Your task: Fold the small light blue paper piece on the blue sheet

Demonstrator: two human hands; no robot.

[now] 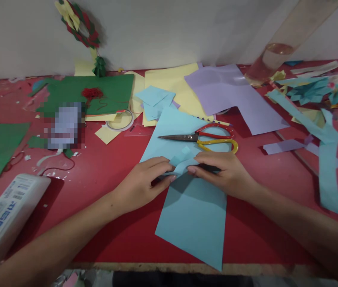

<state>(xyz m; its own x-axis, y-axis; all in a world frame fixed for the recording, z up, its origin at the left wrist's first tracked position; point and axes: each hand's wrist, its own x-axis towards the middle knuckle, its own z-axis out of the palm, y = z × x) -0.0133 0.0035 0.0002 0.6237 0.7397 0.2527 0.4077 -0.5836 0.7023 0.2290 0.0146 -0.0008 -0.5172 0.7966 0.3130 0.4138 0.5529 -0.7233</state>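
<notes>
Between my two hands a small piece of light blue paper [183, 165] is held, bent in the middle. My left hand [145, 179] pinches its left side between thumb and fingers. The right side is pinched by my right hand [223, 171]. Beneath them lies a large light blue sheet [195, 223], reaching toward the table's front edge. Scissors [197, 137] with one red and one yellow handle rest just beyond my hands, blades pointing left. Several small blue paper squares [155, 99] lie farther back.
Purple paper [225, 87], yellow sheets [171, 83] and a green sheet [115, 91] lie along the back. A tape roll [121, 128] sits left of centre. A white power strip [16, 203] is at left, blue paper strips [330, 171] at right. A clear tube [276, 52] leans on the wall.
</notes>
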